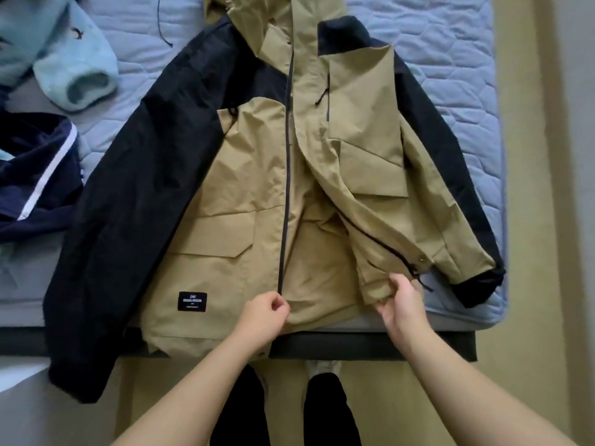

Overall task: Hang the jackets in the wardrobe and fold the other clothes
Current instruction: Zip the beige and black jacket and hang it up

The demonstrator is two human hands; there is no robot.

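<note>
1. Head view looks straight down at a tan and black hooded jacket [244, 194] made of thin, crinkly fabric. It's spread front-up on a bed with a light blue quilted mattress [450, 75], with the hood at the far end and the hem at the near edge.
2. The near part of its left sleeve and the hem hang a bit over the near edge of the bed.
3. The front isn't zipped. The dark grey zipper [286, 188] runs down the edge of the left panel, and the right panel is bunched and pulled off to the right, so the tan lining shows in the gap.
4. The left hand [264, 312] has curled fingers pinching the bottom of the left panel, right at the lower end of the zipper.
5. The right hand [399, 304] grips the bottom corner of the right panel, with the fabric bunched up between thumb and fingers.
6. A black rectangular label patch [192, 301] with white lettering sits near the hem on the left panel. The print is too small to read properly.
7. At far left on the mattress there's a pale blue fleece garment [64, 59], with one cuff opening facing the camera.
8. Nearer, at the left edge, a navy garment with a white stripe [35, 169] lies crumpled just beside the jacket's left sleeve.
9. The person's legs in black trousers [325, 410] show below the near edge of the bed.
</note>
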